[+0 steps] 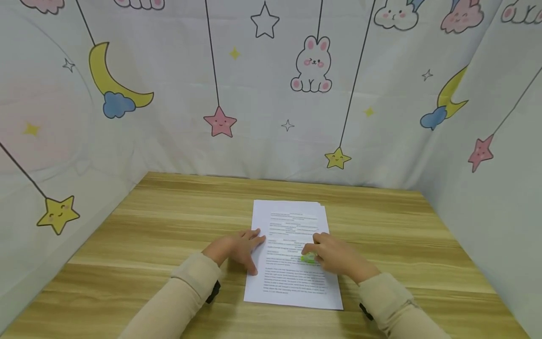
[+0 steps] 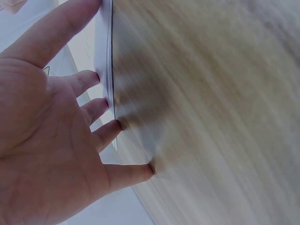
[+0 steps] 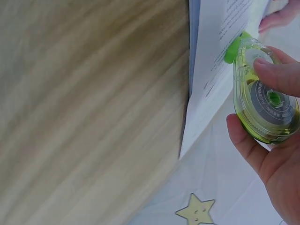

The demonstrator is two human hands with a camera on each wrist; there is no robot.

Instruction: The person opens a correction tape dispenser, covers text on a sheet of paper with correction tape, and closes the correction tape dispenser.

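A stack of printed paper (image 1: 296, 287) lies on the table, its upper lines broken by white blanked strips. My right hand (image 1: 338, 254) grips a green, see-through correction tape (image 3: 269, 101) between thumb and fingers; its green tip (image 3: 232, 50) is at the printed text in the right wrist view. In the head view the hand partly hides the correction tape. My left hand (image 1: 243, 248) rests on the paper's left edge with fingers spread. Seen in the left wrist view, the left hand (image 2: 51, 136) has its thumb and some fingertips at the stack's edge, others on the wood.
The wood-grain table (image 1: 178, 212) extends around the paper on all sides. White cloth (image 1: 262, 150) printed with stars, moons and bunnies hangs behind the table and along both sides.
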